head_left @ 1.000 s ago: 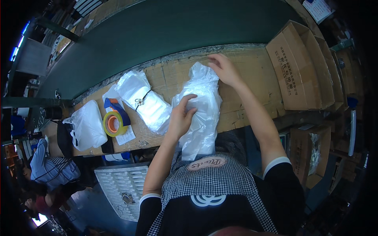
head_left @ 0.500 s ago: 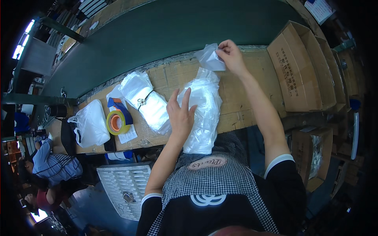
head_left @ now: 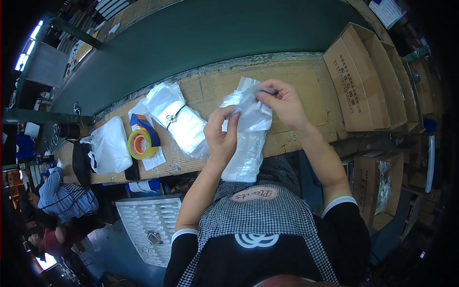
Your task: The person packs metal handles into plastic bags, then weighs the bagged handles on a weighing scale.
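Observation:
A single clear plastic bag (head_left: 252,115) hangs between my two hands, above a stack of clear plastic bags (head_left: 243,160) that reaches over the table's near edge. My right hand (head_left: 283,103) pinches the bag's upper right corner between thumb and fingers. At the bag's left edge, my left hand (head_left: 221,135) closes thumb and forefinger on the plastic. Left of my left hand lies a bundle of clear plastic bags (head_left: 189,131) tied with a thin dark cord.
Tape rolls (head_left: 142,145), a white plastic carrier bag (head_left: 111,146) and a dark phone-like slab (head_left: 132,171) lie on the cardboard-covered table (head_left: 306,76). Open cardboard boxes (head_left: 358,86) stand at the right. Beyond runs a green belt-like surface (head_left: 215,33). A person (head_left: 67,193) sits far left.
My right hand has come down and nearer with the bag, from the table's far edge to over the stack. My left hand has gone from spread fingers to pinching the bag's edge.

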